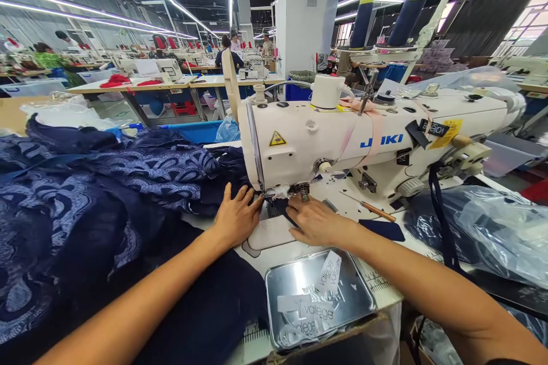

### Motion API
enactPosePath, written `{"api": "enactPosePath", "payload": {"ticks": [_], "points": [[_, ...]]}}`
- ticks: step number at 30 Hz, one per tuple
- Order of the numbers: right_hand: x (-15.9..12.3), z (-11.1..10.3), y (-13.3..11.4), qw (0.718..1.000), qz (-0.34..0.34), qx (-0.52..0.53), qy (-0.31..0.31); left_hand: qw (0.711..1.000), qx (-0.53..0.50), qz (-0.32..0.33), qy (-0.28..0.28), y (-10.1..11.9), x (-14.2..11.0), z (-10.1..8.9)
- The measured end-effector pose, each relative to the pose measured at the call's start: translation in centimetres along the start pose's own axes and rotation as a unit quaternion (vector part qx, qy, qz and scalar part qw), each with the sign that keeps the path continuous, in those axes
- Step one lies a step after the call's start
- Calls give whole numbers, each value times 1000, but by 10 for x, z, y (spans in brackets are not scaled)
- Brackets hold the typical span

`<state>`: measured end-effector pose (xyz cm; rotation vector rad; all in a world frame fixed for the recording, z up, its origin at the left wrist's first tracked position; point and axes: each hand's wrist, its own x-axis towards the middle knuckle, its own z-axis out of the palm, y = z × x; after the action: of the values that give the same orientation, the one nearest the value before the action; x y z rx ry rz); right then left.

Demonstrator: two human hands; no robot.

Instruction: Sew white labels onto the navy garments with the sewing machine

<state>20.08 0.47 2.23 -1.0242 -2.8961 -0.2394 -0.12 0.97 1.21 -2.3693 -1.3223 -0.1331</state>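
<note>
A white sewing machine (317, 140) stands before me, its presser foot (272, 208) low over the bed plate. My left hand (237, 218) lies just left of the foot, fingers spread on dark navy fabric (209, 197). To the right of the foot, my right hand (314, 219) has bent fingers on a small navy cloth piece (291, 214), close under the machine head. The fingertips are partly hidden there. Navy garments with pale lace patterning (158, 162) are heaped on the left and drape over the table edge below my left forearm.
A metal tray (278, 282) with brand labels sits at the table's front. An awl (377, 211) and a navy cloth piece (381, 230) lie right of my right hand. Plastic-wrapped dark goods (492, 234) are farther right. Thread cones (363, 23) stand above; people work behind.
</note>
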Motion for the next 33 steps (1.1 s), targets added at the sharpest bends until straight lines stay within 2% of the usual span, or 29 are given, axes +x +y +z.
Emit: {"api": "enactPosePath", "payload": {"ticks": [5, 12, 21, 28, 33], "points": [[-2, 7, 6, 999, -27, -25, 4, 1000, -26, 13, -7, -4, 7, 3], [3, 15, 6, 997, -57, -26, 41, 999, -28, 15, -10, -3, 7, 1], [4, 20, -1, 996, -47, -47, 53, 999, -27, 18, 0, -4, 9, 6], [8, 17, -10, 998, -21, -55, 20, 999, -30, 11, -7, -5, 13, 8], [11, 17, -14, 998, -4, -65, 19, 999, -43, 8, 2, -7, 17, 11]]}}
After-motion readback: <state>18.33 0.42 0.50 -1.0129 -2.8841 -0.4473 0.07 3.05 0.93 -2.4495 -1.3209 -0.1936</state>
